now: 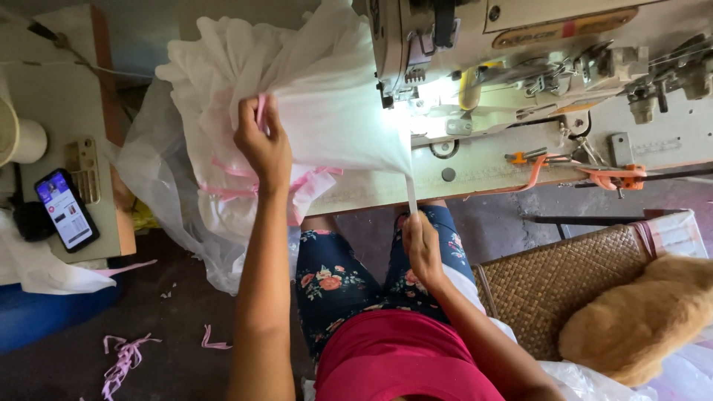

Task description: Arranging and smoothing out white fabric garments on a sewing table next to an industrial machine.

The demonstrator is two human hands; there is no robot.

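Stretching across the middle of the frame, a piece of white fabric (pixel 334 111) is held taut between two hands so that its lower edge runs straight toward the sewing machine (pixel 520 67) at the upper right. The left hand (pixel 261 145), left of centre, is clenched around a gathered fold of the cloth together with a pink strip (pixel 261 110), which is pinched between the fingers; the bulk of the material is thereby lifted off the lap and kept clear. The right hand (pixel 422 245), lower and near the centre, is closed on a narrow white band (pixel 411 194) that hangs from the fabric's corner just below the table edge, apparently pulled downward to keep tension.

Under the left arm, a heap of finished-looking white pieces with pink ties (pixel 223 189) is piled in a clear plastic bag (pixel 148 171), seemingly placed within easy reach. The machine's lamp is lit over the needle area, and an orange tape (pixel 587 174) is fed along the table (pixel 483 167) at the right. A woven chair (pixel 564 282) with a tan cushion (pixel 646 312) is seen at the lower right. A phone (pixel 65 209) lies on a side table (pixel 59 111) at the left, and pink scraps (pixel 126 356) are scattered on the floor at the lower left.
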